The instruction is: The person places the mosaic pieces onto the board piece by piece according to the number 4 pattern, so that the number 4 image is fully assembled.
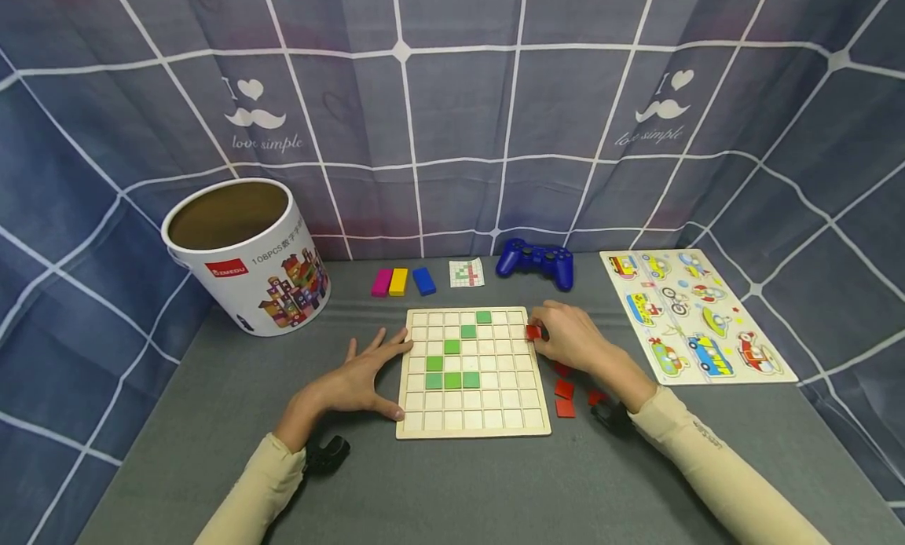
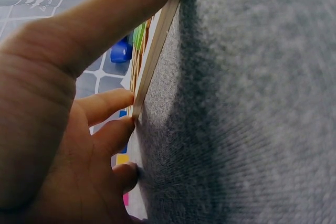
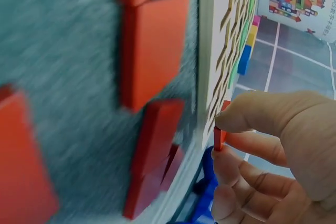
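A wooden grid board [image 1: 417, 423] lies flat on the table, with several green square tiles [image 1: 452, 346] set in its cells. My left hand [image 1: 353, 378] is spread along the board's left side, thumb at the lower corner and fingertips at the upper edge. Between thumb and fingers, my right hand [image 1: 569, 337] pinches a red square tile [image 1: 533, 332] at the board's upper right edge. In the right wrist view that red tile [image 3: 218, 137] stands near the board's rim. Loose red tiles [image 1: 564, 389] lie beside the board, under and near the right forearm.
Behind the board are pink [image 1: 382, 283], yellow [image 1: 398, 282] and blue blocks [image 1: 423, 281], a small pattern card [image 1: 467, 273] and a blue game controller [image 1: 535, 263]. A large white bucket [image 1: 247, 270] stands at left. A picture puzzle board [image 1: 696, 317] lies at right.
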A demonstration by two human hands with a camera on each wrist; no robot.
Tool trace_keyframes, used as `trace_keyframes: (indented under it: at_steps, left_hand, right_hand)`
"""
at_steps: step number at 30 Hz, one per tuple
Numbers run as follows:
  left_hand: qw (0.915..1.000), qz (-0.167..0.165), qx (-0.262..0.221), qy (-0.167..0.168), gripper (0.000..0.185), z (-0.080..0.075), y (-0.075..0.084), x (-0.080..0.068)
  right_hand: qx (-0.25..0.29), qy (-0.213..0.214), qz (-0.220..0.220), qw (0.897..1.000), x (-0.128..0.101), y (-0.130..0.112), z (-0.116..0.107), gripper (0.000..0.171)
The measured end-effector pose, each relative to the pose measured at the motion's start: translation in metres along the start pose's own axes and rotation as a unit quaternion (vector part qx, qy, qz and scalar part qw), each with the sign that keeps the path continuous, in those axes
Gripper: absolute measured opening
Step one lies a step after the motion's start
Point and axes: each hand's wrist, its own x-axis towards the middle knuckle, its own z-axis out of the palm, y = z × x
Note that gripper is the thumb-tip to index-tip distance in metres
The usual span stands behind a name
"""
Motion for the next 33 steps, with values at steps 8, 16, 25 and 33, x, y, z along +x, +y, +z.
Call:
trace_keyframes:
  at_steps: [8, 16, 25, 33]
  left_hand:
    - [1.0000, -0.004, -0.007, -0.001, 0.116, 0.003, -0.004, -0.003]
    - [1.0000, -0.005, 0.002, -0.002, 0.115, 0.006, -0.006, -0.005]
    - [1.0000, 0.005, 0.000, 0.005, 0.114, 0.002, -0.002, -0.004]
    - [1.0000, 0.005, 0.004, 0.001, 0.114, 0.002, -0.003, -0.001]
  right_hand:
    - [0.017, -0.026, -0.023, 0.999, 0.019, -0.018, 0.009, 0.027]
    - [0.038, -0.039, -0.048, 0.997, 0.034, -0.031, 0.019, 0.028]
    - [0.047, -0.054, -0.059, 0.996, 0.045, -0.042, 0.023, 0.026]
    - [0.044, -0.046, -0.076, 0.995, 0.050, -0.046, 0.024, 0.019]
